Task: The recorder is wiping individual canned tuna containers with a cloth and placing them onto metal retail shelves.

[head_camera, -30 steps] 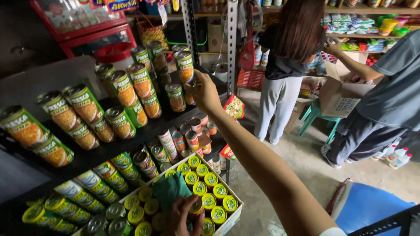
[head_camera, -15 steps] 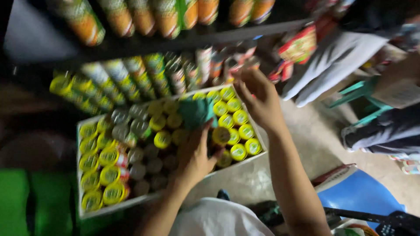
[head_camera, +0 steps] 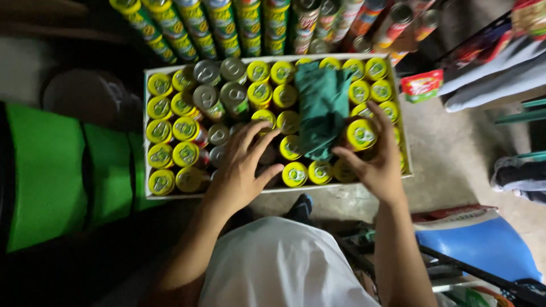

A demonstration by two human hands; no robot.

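Right hand [head_camera: 375,156] wrapped around a yellow-lidded can [head_camera: 361,134] near the right edge of the white box [head_camera: 147,136], thumb below, fingers over the far side. Left hand [head_camera: 242,167] spread loose over silver-topped cans [head_camera: 219,136] mid-box, gripping nothing. Green cloth [head_camera: 321,105] draped over the cans just left of the held one.

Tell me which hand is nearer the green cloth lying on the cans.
Right. The right hand grips a yellow-lidded can right beside the green cloth, its fingers at the cloth's edge. The left hand rests on cans further left, apart from the cloth.
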